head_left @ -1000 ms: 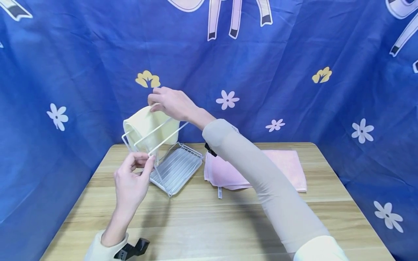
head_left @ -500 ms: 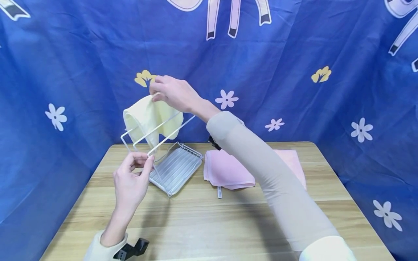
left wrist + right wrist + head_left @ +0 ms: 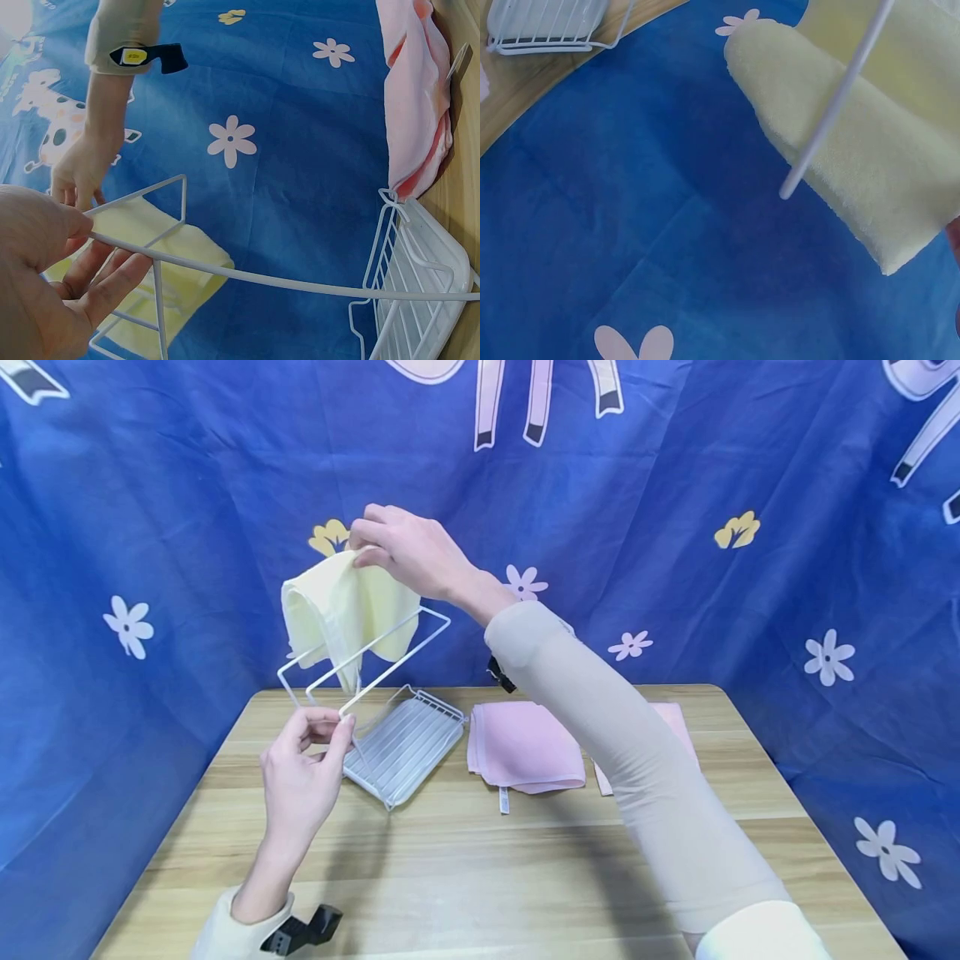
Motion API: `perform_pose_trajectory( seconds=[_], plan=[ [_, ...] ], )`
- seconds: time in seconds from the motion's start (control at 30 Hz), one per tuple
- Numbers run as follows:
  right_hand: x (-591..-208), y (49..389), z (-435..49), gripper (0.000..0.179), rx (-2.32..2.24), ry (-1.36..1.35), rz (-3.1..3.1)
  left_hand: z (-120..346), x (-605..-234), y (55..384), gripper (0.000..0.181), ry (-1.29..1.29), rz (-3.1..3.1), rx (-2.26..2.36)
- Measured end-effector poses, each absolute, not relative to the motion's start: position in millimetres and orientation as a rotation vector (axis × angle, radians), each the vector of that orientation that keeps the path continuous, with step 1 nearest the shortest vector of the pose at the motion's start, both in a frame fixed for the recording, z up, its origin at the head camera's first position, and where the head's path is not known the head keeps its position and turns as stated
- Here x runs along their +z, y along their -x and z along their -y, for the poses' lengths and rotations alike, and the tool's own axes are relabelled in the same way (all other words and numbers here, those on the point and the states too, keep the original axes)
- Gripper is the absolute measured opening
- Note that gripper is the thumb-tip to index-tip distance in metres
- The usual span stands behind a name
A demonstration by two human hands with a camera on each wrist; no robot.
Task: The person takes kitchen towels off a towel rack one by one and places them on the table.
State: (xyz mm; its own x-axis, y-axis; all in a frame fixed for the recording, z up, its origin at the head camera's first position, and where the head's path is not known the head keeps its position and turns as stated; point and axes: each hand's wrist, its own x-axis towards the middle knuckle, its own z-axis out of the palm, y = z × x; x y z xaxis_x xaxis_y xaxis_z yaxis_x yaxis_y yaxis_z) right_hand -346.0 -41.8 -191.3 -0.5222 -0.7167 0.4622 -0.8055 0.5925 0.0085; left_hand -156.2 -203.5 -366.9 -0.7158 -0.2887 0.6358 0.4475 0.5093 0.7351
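A white wire rack (image 3: 395,668) with a tray base (image 3: 405,747) stands at the left back of the table. My left hand (image 3: 303,772) pinches a corner of its upper frame between thumb and fingers; the left wrist view shows that grip on the bar (image 3: 285,282). Above the frame, my right hand (image 3: 412,547) pinches the top of a folded pale yellow towel (image 3: 330,602). The towel's lower folds hang among the upper wires. In the right wrist view the towel (image 3: 877,172) fills the upper right, with one wire crossing before it; only a sliver of that hand shows.
A folded pink towel (image 3: 525,747) with a small tag lies right of the rack on the wooden table (image 3: 487,877). More pink cloth (image 3: 678,727) shows behind the right sleeve. A blue patterned curtain (image 3: 660,593) stands close behind the table.
My right hand has risen with the yellow towel, drawing it upward between the rack's upper wires. My left hand holds the frame in the same place.
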Motion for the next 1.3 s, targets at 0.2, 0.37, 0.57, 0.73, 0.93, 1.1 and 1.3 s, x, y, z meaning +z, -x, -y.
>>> perform_pose_trajectory(
  seconds=[0.2,0.37,0.57,0.73,0.93,1.1,1.3],
  plan=[
    [-187,345,34,0.027,0.334,-1.199,2.352,203,-367,156,0.009,0.125,2.006,-1.249],
    [-180,342,30,0.027,0.378,-1.178,2.361,202,-367,154,0.009,0.110,2.015,-1.246],
    [-171,341,27,0.029,0.406,-1.168,2.355,202,-367,155,0.009,0.103,2.020,-1.249],
    [-162,340,22,0.029,0.417,-1.120,2.353,203,-366,156,0.009,0.105,2.022,-1.256],
    [-154,340,11,0.029,0.473,-1.088,2.328,203,-365,157,0.009,0.108,2.029,-1.258],
    [-153,343,-1,0.028,0.527,-1.106,2.243,204,-365,156,0.009,0.107,2.029,-1.253],
    [-150,344,-13,0.027,0.591,-1.101,2.186,204,-365,156,0.009,0.110,2.030,-1.237]
  ],
)
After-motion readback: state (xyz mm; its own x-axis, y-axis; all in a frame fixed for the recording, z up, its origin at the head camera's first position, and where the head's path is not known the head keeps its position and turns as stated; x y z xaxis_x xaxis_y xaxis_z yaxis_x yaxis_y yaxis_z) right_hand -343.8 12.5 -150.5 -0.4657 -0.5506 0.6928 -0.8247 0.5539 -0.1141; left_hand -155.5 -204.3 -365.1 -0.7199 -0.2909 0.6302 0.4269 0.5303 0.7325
